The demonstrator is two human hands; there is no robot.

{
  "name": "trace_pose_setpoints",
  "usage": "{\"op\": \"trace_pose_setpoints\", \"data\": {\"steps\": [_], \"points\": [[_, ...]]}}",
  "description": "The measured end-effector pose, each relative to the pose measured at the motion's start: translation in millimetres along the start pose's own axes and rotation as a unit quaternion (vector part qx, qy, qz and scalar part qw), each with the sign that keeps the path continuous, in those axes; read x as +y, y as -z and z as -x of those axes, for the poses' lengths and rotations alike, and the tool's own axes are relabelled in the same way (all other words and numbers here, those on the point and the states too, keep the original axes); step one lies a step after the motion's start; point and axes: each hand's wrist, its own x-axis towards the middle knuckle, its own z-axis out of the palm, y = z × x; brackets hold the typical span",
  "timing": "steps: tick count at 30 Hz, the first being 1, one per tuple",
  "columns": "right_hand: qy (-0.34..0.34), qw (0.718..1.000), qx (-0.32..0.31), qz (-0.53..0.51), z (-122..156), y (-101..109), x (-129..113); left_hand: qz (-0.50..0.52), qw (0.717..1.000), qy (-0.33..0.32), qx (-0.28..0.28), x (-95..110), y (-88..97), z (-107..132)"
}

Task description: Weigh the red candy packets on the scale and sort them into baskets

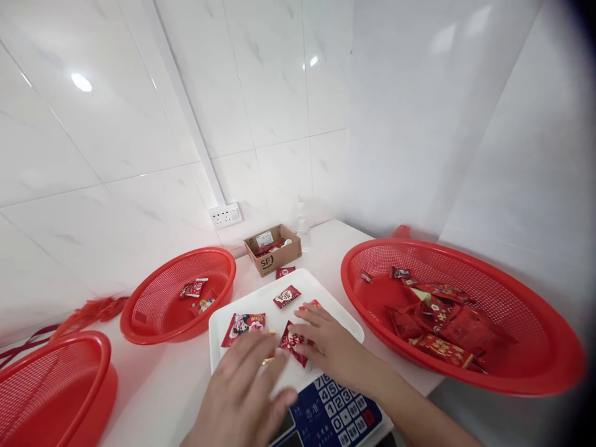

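Note:
A white scale tray (242,304) carries several small red candy packets. My left hand (242,391) lies flat over the tray's near edge, fingers stretched out, reaching toward a packet with a cartoon print (243,325). My right hand (326,344) rests with fingers spread on another red packet (294,343) at the tray's middle. One more packet (286,296) lies farther back on the tray. The scale's blue keypad (339,413) shows below my hands.
A big red basket (549,366) at right holds several red packets. A smaller red basket (153,329) at left holds a few packets. Another red basket (69,372) sits at near left. A small cardboard box (274,256) stands by the tiled wall.

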Motion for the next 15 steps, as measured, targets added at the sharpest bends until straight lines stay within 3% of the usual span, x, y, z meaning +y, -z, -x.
{"op": "trace_pose_setpoints", "data": {"steps": [2,5,7,12,15], "points": [[0.021,1.000,0.000,-0.008,0,-4,-3,-0.020,0.996,0.033,-0.084,-15,-17.4,-13],[0.016,1.000,-0.010,0.009,-4,-8,-8,-0.015,0.966,0.107,-0.235,-38,-37.0,-16],[0.014,0.999,-0.023,0.028,-7,-9,-9,0.007,0.946,0.133,-0.295,-47,-44.4,-15],[0.034,0.996,-0.066,0.058,-18,3,-5,0.031,0.926,0.157,-0.342,-50,-47.3,-20],[0.010,0.994,-0.068,0.088,-30,12,3,0.053,0.921,0.174,-0.345,-48,-42.4,-25]]}}
